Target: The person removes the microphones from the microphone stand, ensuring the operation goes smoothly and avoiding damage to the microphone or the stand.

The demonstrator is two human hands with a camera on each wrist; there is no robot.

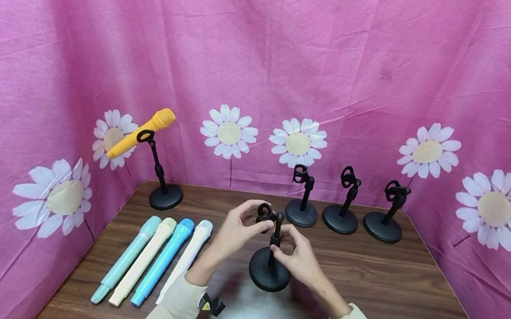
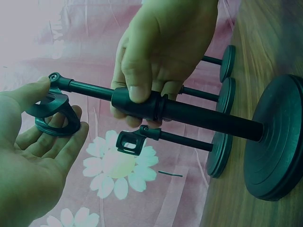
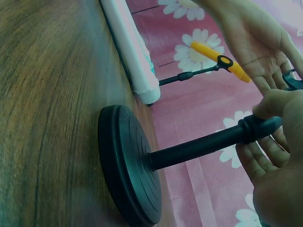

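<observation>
The left hand [image 1: 236, 233] pinches the clip [image 2: 56, 105], best turned gently while the right hand [image 1: 300, 258], its grip round the collar [image 2: 147, 106], steadies the stand [image 1: 269, 272].

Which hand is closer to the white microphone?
Left. The left hand is just to the right of the white microphone; the right hand is farther right, holding a black stand.
</observation>
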